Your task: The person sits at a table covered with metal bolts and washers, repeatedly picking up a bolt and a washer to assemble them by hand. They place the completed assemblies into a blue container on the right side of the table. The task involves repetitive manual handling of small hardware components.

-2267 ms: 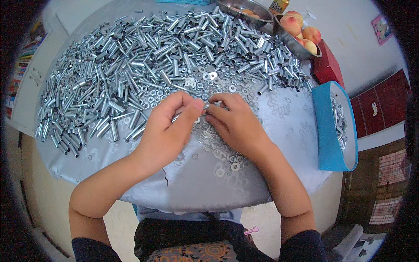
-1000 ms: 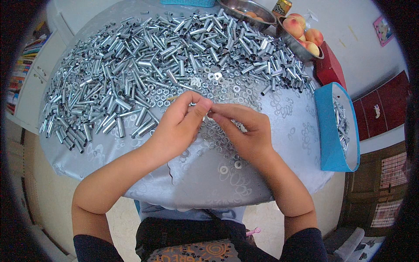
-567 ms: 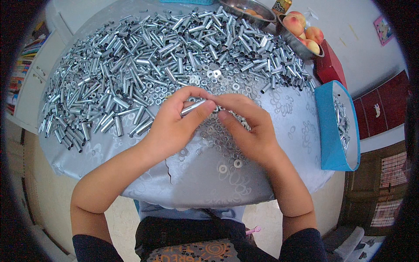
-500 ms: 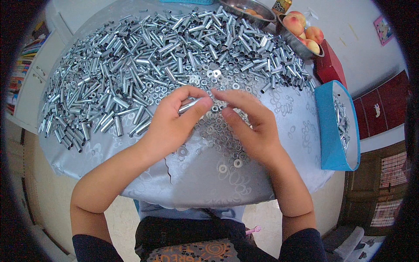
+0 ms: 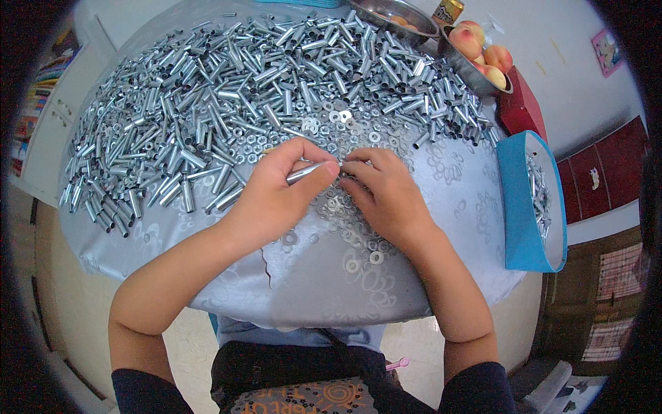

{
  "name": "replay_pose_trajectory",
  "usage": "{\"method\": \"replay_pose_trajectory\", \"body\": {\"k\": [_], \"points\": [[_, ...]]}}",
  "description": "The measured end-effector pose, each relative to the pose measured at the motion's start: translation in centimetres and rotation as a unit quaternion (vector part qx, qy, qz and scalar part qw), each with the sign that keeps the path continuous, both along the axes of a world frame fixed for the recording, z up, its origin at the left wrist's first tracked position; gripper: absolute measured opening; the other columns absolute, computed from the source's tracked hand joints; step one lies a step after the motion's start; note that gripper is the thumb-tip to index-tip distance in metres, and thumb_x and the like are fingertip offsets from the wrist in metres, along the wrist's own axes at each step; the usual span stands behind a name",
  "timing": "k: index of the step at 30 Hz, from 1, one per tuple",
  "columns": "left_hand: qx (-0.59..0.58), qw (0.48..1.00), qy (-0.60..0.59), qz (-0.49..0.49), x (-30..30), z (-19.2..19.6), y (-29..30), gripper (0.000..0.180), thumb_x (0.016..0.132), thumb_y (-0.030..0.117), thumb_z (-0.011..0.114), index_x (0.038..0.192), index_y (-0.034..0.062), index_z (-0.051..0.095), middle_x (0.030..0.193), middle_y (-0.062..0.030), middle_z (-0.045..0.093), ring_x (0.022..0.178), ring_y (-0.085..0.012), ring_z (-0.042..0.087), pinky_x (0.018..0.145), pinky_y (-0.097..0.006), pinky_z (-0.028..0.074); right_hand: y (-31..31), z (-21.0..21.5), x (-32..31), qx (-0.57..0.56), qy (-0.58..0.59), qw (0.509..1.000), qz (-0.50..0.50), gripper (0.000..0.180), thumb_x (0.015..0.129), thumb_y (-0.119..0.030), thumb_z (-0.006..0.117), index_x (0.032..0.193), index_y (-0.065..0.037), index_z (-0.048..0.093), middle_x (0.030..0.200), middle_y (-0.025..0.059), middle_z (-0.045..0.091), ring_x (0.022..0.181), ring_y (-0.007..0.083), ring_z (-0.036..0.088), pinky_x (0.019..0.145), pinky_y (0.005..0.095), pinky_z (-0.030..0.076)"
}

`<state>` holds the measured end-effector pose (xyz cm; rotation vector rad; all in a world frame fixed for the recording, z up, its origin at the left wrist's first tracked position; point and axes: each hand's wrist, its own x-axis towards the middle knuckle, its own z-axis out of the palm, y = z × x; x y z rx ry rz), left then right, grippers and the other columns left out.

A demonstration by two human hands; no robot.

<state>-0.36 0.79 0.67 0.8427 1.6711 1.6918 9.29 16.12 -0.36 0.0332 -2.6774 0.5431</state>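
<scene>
My left hand [image 5: 284, 196] pinches a shiny metal tube [image 5: 302, 173] between thumb and fingers, its end pointing right. At that end, my right hand [image 5: 394, 203] has its fingers curled in, the fingertips meeting the tube; whatever small part they hold is hidden. Beneath both hands lie loose flat washers [image 5: 376, 257] and thin rings, partly covered by the right hand. Nuts [image 5: 249, 148] are scattered just beyond my left hand. A broad heap of similar metal tubes [image 5: 265, 74] spreads over the far and left parts of the table.
To the right stands a blue fabric bin [image 5: 518, 207] with metal pieces inside. A metal bowl of peaches [image 5: 498, 84], another metal bowl [image 5: 422, 26], a can [image 5: 447, 11] and a red box [image 5: 520, 107] sit at the far right. A patterned silvery cloth [image 5: 227, 293] covers the round table.
My right hand has come down and closer, its stretched fingers now curled against the tube's end. My left hand still holds the tube in nearly the same place.
</scene>
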Motion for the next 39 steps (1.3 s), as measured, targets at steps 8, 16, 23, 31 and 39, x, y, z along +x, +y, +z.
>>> {"method": "replay_pose_trajectory", "body": {"k": [8, 16, 23, 31, 39], "points": [[0.002, 1.000, -0.019, 0.005, -0.2, -0.1, -0.1, 0.015, 0.083, 0.012, 0.057, 0.089, 0.0000, 0.052, 0.089, -0.0054, 0.058, 0.087, -0.0098, 0.054, 0.075, -0.022, 0.043, 0.7, 2.0, 1.1, -0.029, -0.105, 0.994, -0.027, 0.016, 0.075, -0.017, 0.060, 0.086, -0.007, 0.063, 0.081, 0.0119, 0.056, 0.079, 0.0297, 0.054, 0.071, 0.0380, 0.044], [-0.009, 1.000, -0.010, -0.016, -0.3, 0.0, 0.1, 0.014, 0.083, 0.011, 0.057, 0.089, -0.0002, 0.051, 0.090, -0.0063, 0.058, 0.089, -0.0113, 0.054, 0.079, -0.024, 0.042, 0.7, 1.5, 1.1, -0.033, -0.072, 0.997, -0.014, 0.011, 0.075, -0.016, 0.059, 0.080, -0.006, 0.062, 0.079, 0.0115, 0.056, 0.077, 0.0298, 0.054, 0.069, 0.0385, 0.044], [0.001, 0.998, 0.046, -0.046, -0.1, -0.3, 0.0, 0.016, 0.082, 0.010, 0.057, 0.092, 0.0007, 0.049, 0.092, -0.0056, 0.056, 0.091, -0.0116, 0.054, 0.080, -0.025, 0.042, 1.1, 0.7, 0.7, 0.025, -0.070, 0.997, -0.029, 0.011, 0.076, -0.014, 0.057, 0.082, -0.005, 0.058, 0.080, 0.0117, 0.055, 0.080, 0.0302, 0.054, 0.070, 0.0391, 0.043], [-0.051, 0.968, 0.244, -0.018, 0.4, -0.8, -0.5, 0.023, 0.082, 0.018, 0.057, 0.096, 0.0033, 0.046, 0.079, -0.0127, 0.059, 0.071, -0.0235, 0.061, 0.058, -0.031, 0.045, -0.7, 2.2, 1.1, -0.193, 0.001, 0.981, -0.024, 0.011, 0.080, -0.009, 0.054, 0.088, -0.002, 0.052, 0.082, 0.0130, 0.053, 0.081, 0.0290, 0.054, 0.072, 0.0360, 0.042], [-0.022, 0.964, 0.265, -0.020, 0.5, -0.9, -0.7, 0.026, 0.081, 0.021, 0.058, 0.097, 0.0037, 0.045, 0.077, -0.0144, 0.059, 0.067, -0.0267, 0.061, 0.055, -0.033, 0.045, -1.2, 1.3, 1.3, -0.317, 0.002, 0.948, 0.014, 0.011, 0.082, -0.007, 0.053, 0.092, -0.001, 0.051, 0.083, 0.0126, 0.054, 0.076, 0.0218, 0.056, 0.067, 0.0296, 0.045]]}}
